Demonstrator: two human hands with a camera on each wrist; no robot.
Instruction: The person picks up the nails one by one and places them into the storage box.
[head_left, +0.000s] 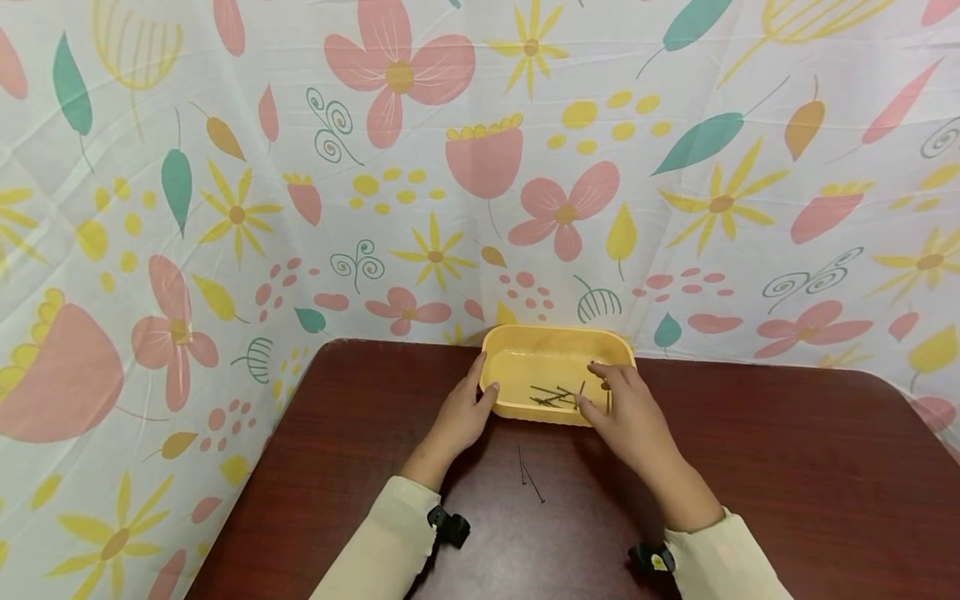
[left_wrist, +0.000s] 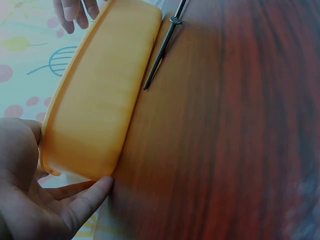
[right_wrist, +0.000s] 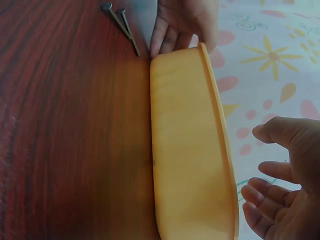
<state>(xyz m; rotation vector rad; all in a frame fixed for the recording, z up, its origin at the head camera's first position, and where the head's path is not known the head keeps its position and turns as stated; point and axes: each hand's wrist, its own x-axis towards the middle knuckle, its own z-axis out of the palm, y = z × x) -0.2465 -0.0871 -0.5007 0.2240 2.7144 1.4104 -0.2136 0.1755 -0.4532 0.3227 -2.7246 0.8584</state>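
A shallow yellow plastic tray (head_left: 517,367) stands at the back of the table, with several dark nails (head_left: 551,398) lying inside toward its near right part. My left hand (head_left: 457,417) grips the tray's left end, thumb by the near corner; the left wrist view shows those fingers (left_wrist: 82,205) against the end wall. Over the tray's right end is my right hand (head_left: 630,412), its fingers spread and loosely bent. In the right wrist view this hand (right_wrist: 285,185) holds nothing. Two nails (head_left: 531,479) lie on the table in front of the tray, one touching the other.
The dark red wooden table (head_left: 750,450) has rounded far corners. Behind it and along the left hangs a white cloth (head_left: 465,225) printed with flowers and leaves, close to the tray's far side. Black straps with small devices (head_left: 450,527) sit at both cuffs.
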